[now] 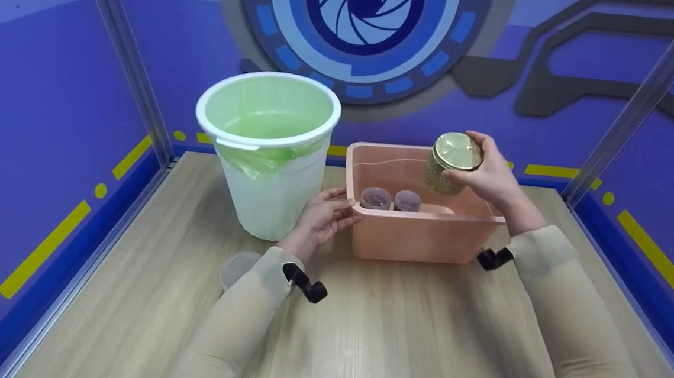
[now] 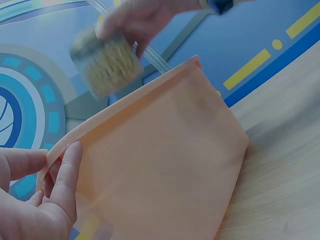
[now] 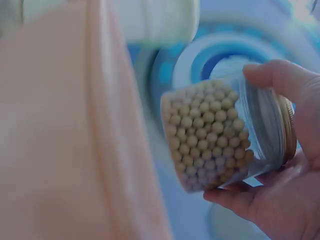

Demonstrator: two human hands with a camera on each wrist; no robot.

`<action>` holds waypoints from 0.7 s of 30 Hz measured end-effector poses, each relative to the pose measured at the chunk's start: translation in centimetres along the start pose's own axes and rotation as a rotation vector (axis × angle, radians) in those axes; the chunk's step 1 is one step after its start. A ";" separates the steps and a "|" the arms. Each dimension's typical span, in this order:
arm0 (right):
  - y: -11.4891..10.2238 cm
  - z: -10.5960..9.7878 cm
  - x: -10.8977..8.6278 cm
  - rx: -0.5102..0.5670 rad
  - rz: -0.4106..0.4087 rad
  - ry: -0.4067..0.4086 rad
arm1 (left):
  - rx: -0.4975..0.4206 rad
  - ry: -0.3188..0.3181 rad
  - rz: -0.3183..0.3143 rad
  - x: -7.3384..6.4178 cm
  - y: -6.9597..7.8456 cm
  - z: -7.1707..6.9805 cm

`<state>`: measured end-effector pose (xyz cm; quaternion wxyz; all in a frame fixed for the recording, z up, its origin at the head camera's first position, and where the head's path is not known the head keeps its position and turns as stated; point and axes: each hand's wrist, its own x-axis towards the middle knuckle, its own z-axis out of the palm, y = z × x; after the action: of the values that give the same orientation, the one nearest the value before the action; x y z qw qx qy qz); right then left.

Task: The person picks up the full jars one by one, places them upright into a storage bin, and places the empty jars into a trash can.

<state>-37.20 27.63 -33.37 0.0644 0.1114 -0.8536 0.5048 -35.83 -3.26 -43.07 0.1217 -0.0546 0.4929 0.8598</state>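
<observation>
My right hand [image 1: 495, 179] grips a clear jar [image 1: 457, 153] with a gold lid, holding it over the right part of a peach plastic bin [image 1: 413, 242]. Small beige balls [image 3: 205, 135] fill most of the jar, as the right wrist view shows. At the bin's left front corner, my left hand [image 1: 322, 216] pinches the rim between thumb and fingers [image 2: 67, 172]. Inside the bin, toward the left, stand two small round clear tubs, one with dark contents [image 1: 375, 198] and a smaller one [image 1: 407, 201] beside it.
Left of the bin stands a tall white bucket [image 1: 277, 199] lined with a green bag [image 1: 261, 163]. A round translucent lid [image 1: 239, 270] lies on the wooden table [image 1: 386, 335], partly behind my left sleeve. Blue patterned walls [image 1: 26, 132] enclose the table on three sides.
</observation>
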 end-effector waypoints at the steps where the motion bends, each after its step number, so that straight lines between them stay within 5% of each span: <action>1: 0.7 0.0 0.5 -0.021 0.030 0.000 | -0.002 0.002 -0.003 0.0 0.0 0.0; 5: 3.7 0.2 1.9 -0.114 0.113 -0.042 | -0.006 0.000 -0.004 -0.1 0.0 0.1; 12: 6.9 1.2 3.1 -0.221 0.195 -0.263 | -0.003 -0.011 0.004 -0.1 0.0 0.1; 21: 7.8 1.9 3.4 -0.501 0.144 -0.400 | -0.013 -0.023 0.010 -0.1 -0.1 0.1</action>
<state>-42.43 29.19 -40.11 -0.1148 0.1282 -0.9527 0.2505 -35.65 -3.16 -43.14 0.1230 -0.0429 0.4860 0.8642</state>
